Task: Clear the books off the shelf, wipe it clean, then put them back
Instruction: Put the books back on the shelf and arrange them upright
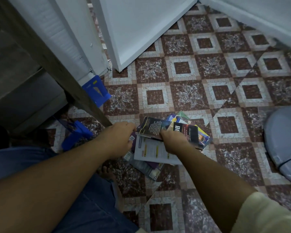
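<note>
Right grip pinching dark book, pile beneath

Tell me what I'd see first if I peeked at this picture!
Two bare arms reach down the middle: the right hand grips a dark book, and the left hand is at its other edge. Under them a messy pile of books lies on the floor, which is bold with red-brown and white squares. A blue book stands farther back on the left.
</note>
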`<state>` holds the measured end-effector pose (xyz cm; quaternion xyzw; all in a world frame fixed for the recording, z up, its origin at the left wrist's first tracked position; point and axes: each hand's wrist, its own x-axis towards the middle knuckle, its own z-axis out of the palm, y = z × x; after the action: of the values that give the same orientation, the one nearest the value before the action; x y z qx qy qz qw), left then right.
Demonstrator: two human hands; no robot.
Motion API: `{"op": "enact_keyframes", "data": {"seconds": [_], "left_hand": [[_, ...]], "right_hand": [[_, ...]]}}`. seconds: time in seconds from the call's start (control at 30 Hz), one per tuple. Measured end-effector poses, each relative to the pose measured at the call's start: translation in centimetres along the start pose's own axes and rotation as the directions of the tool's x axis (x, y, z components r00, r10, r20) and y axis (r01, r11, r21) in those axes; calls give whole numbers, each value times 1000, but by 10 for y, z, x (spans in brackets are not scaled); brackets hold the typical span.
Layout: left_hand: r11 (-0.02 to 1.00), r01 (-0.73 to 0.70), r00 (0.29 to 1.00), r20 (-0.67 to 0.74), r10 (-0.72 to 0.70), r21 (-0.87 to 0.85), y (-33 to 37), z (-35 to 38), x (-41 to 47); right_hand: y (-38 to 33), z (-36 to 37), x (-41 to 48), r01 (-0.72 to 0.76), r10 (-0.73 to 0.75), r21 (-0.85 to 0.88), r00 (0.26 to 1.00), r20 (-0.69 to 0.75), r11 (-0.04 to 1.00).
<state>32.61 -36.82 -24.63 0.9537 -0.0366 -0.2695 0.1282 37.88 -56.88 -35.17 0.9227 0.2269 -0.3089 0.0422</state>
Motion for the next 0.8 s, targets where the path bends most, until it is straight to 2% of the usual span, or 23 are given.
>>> {"op": "enact_keyframes", "data": {"seconds": [0.17, 0.33, 0.53, 0.7, 0.8], "left_hand": [[993, -32, 995, -95, 43, 110, 8, -24, -11], [933, -108, 957, -219, 191, 344, 21, -62, -35], [925, -67, 938, -292, 186, 374, 22, -127, -100], [953, 32, 899, -425, 105, 302, -17, -176, -179], [947, 136, 846, -531, 42, 292, -47, -192, -233]], "right_hand": [[-10, -81, -38, 36, -36, -31, 999, 4, 999], [-42, -144, -98, 154, -157, -60, 986, -48, 986], [-88, -224, -170, 252, -262, -82, 953, -154, 964], [-139, -271, -207, 322, -351, -141, 846, -400, 936], [-179, -287, -217, 269, -401, -311, 752, -523, 911]]}}
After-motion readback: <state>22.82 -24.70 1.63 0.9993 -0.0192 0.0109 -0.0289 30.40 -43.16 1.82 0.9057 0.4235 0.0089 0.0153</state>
